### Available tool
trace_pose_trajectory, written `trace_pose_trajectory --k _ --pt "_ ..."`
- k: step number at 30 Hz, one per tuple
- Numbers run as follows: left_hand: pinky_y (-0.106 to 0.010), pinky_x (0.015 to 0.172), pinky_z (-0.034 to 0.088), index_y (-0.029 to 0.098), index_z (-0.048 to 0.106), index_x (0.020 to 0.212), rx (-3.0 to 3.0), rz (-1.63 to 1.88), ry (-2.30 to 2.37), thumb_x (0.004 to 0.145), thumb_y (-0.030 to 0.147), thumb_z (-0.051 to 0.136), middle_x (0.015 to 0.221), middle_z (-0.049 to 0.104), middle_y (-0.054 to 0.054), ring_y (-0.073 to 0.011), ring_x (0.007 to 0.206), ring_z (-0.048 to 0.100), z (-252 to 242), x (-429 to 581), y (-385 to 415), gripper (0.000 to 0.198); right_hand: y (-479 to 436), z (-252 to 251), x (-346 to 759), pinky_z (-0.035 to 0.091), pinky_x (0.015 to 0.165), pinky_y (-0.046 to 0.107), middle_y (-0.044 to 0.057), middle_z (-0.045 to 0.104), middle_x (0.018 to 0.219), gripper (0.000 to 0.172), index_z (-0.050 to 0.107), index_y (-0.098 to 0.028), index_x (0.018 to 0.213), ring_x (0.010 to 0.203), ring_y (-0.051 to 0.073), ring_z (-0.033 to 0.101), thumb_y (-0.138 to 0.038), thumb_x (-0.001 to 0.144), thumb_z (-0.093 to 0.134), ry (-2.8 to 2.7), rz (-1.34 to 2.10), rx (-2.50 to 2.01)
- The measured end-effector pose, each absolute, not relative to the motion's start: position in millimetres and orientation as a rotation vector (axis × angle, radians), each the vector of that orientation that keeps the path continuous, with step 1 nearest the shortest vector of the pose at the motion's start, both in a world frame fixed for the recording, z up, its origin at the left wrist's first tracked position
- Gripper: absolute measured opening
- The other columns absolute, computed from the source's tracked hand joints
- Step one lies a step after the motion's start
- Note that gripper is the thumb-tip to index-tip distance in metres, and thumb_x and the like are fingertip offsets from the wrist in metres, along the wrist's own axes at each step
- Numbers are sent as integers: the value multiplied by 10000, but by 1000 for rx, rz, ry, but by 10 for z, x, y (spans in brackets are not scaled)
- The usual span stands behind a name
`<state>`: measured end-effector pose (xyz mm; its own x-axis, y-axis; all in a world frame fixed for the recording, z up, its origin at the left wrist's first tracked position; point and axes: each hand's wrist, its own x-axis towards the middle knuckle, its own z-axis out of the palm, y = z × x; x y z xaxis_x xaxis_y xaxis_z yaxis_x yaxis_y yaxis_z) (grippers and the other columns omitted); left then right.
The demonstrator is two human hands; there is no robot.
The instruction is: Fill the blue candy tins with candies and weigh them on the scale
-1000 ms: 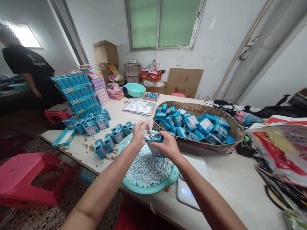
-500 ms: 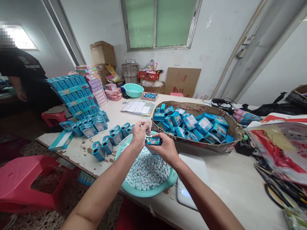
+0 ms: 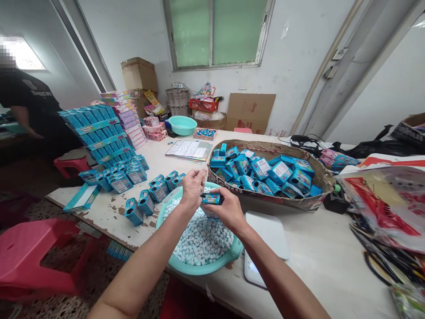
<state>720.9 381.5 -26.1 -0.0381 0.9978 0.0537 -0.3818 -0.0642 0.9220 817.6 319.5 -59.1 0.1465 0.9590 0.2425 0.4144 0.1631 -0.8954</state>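
My right hand [image 3: 226, 210] grips a small blue box [image 3: 211, 199] above a teal basin [image 3: 236, 250] full of pale blue-white candies [image 3: 202, 237]. My left hand [image 3: 193, 186] is pinched at the box's top left corner, fingers closed; what it holds is too small to see. Both hands hover over the far side of the basin. Several upright blue boxes [image 3: 156, 191] stand on the table just left of the basin.
A cardboard tray [image 3: 323, 179] heaped with blue boxes lies behind the hands. A white scale [image 3: 265, 241] sits right of the basin. Stacked blue cartons [image 3: 96, 130] stand at the left. A person in black [image 3: 31, 104] stands far left. A pink stool [image 3: 36, 252] is below the table.
The candies seen in my left fingers one second ago no longer show. Both hands and the box have stayed over the basin; the view shifted slightly.
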Motion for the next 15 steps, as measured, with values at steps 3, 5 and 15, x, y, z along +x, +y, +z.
trace_pose_trajectory --k 3,5,15 --pt "-161 318 132 185 404 592 938 1418 879 550 424 767 418 379 93 -22 316 257 -235 7214 3812 437 3170 -595 8212 452 696 279 0 667 849 345 655 -201 900 760 181 599 -283 578 747 -1436 662 -1422" --pt "-166 324 125 189 405 605 953 1435 876 572 424 751 426 374 94 -24 321 241 -242 7174 3826 419 3135 -601 8270 462 691 283 4 668 840 355 656 -196 898 749 182 603 -309 574 748 -1393 696 -1401" --pt "-412 1015 335 246 594 1151 2110 671 1335 821 457 503 1247 580 -64 -253 1193 468 -1018 6742 3722 402 2876 -682 8653 517 681 305 5 665 817 446 637 -195 914 737 190 620 -317 519 806 -1054 957 -1223"
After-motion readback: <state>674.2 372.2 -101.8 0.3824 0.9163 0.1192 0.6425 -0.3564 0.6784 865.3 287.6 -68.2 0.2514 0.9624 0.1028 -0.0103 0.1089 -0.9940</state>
